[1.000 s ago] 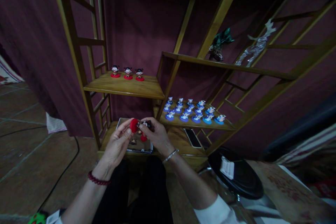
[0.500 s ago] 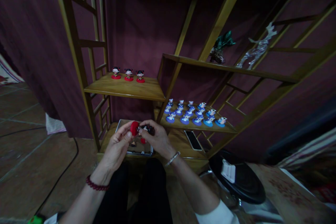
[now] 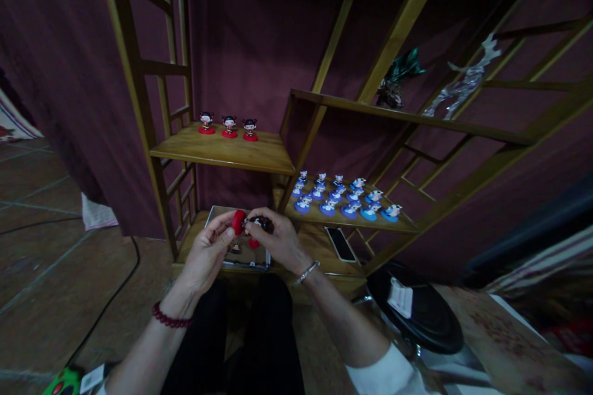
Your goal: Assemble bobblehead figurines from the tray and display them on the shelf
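Observation:
Between thumb and fingers, my left hand (image 3: 210,253) grips a round red base (image 3: 238,222). My right hand (image 3: 278,241) pinches a black-haired figurine (image 3: 259,222) right beside that base; whether the two parts are joined, I cannot tell. Under my hands, on the lowest shelf, lies an open box (image 3: 245,264) with a small figure (image 3: 236,247) and a red piece (image 3: 254,243) inside. Three black-haired figurines (image 3: 229,126) on red bases stand in a row on the upper left shelf (image 3: 222,151).
Several purple and blue figurines (image 3: 328,206) fill the middle right shelf (image 3: 306,217). A phone (image 3: 341,244) lies below them. Higher up stand a green plant ornament (image 3: 401,77) and a clear deer figure (image 3: 463,86). A black round stool (image 3: 417,315) is at the right.
The view has shifted slightly. Both hands stay together above the box, still holding the red base and the figurine.

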A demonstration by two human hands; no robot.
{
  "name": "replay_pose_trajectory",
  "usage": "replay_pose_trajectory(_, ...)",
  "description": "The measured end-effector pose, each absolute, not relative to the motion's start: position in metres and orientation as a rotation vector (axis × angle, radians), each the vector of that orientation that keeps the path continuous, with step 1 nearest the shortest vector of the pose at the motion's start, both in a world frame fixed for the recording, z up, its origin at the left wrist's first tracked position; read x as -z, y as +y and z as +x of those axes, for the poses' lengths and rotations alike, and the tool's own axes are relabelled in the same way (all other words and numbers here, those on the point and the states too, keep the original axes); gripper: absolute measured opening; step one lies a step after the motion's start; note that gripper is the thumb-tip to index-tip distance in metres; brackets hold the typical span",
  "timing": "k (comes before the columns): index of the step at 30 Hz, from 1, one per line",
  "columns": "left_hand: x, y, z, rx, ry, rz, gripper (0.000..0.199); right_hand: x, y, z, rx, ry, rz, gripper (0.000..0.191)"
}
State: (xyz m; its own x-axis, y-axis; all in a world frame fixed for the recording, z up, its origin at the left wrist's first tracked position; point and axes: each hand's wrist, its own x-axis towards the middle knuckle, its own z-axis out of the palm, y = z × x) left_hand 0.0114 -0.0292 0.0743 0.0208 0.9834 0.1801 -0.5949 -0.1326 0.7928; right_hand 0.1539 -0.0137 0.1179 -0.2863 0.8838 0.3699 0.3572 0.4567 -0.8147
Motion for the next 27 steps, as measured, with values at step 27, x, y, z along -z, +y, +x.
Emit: replay_pose_trajectory(27, -0.075, -0.0307, 0.0117, -1.5, 0.532, 0.821, 0.026, -0.115, -0.0142, 0.1562, -0.622, -1.92, -0.936, 0.013)
